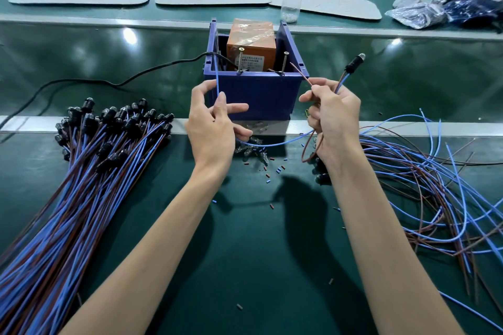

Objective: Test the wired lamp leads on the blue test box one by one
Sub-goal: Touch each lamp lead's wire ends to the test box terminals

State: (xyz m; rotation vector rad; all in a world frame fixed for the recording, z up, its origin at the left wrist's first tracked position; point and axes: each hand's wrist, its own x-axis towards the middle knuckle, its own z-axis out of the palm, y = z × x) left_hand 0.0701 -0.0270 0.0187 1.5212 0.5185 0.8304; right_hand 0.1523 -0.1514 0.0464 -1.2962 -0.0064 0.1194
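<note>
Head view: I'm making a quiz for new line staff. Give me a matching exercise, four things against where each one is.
1. blue lead's free end
2. brown lead's free end
3. orange unit
4. tidy lead bundle

A. inside the blue test box
B. pinched by the left hand
C. lying at the person's left
D. pinched by the right hand

Pairs: 1-B, 2-D, 3-A, 4-C.

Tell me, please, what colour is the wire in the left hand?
Blue; the wire shows best in the head view.
</note>
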